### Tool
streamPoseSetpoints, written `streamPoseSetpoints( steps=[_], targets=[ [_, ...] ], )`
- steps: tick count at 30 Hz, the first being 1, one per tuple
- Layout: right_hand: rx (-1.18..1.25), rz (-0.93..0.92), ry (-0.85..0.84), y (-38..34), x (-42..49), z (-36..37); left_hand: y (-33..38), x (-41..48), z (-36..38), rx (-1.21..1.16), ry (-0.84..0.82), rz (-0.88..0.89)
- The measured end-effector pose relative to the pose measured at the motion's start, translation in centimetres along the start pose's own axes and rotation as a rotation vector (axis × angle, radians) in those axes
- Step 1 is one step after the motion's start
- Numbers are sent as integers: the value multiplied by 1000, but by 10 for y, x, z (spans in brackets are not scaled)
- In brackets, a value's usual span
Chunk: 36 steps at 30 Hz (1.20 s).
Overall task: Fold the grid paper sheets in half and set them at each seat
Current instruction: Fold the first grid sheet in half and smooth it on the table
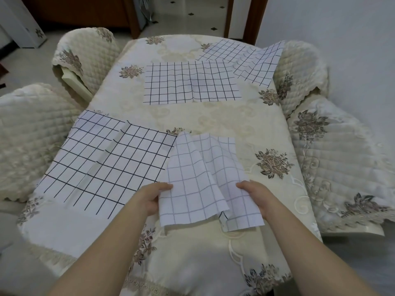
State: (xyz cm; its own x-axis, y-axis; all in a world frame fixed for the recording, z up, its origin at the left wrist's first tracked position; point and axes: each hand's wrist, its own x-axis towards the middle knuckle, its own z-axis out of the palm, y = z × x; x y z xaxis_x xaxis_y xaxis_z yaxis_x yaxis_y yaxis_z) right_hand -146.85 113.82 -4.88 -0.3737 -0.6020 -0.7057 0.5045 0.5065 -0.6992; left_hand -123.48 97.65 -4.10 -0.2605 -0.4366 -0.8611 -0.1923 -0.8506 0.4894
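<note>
Item: white grid-lined paper sheet [203, 178], buckled upward, near edge of cream floral-cloth tabletop [235, 116]. Left hand [154, 197] pinches its left edge; right hand [254, 195] pinches its right edge. Three further dark-lined grid sheets: near left [102, 163], centre [190, 82], far right [245, 58].

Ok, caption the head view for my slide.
Both hands, left and right, fold a grid sheet over the floral tablecloth.

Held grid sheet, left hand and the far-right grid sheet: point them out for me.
Held grid sheet [188, 178]: head view, its raised front flap.
Left hand [152, 198]: head view, back of the hand.
Far-right grid sheet [259, 63]: head view, its rippled middle.
</note>
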Motion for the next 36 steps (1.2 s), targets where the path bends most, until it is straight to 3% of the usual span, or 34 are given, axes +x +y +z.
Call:
streamPoseSetpoints(
  steps=[8,14,20,23,29,33,36],
  targets=[
    [-227,-101,149,-6,-3,-35,17,-3,-30,-157,64,11],
    [-245,-109,233,-1,-1,-60,7,-3,-43,-150,36,-117],
    [-199,-135,308,4,-5,-83,9,-8,-35,-108,3,-48],
    [-186,-128,330,8,-7,-95,14,-10,-30,-81,75,56],
    [-65,-78,395,16,-14,-107,19,-11,-30,104,230,444],
    [-178,-109,488,20,-13,-105,24,-24,-20,221,176,544],
    [-462,-212,697,7,-11,-92,26,-32,-6,261,82,577]
  ],
)
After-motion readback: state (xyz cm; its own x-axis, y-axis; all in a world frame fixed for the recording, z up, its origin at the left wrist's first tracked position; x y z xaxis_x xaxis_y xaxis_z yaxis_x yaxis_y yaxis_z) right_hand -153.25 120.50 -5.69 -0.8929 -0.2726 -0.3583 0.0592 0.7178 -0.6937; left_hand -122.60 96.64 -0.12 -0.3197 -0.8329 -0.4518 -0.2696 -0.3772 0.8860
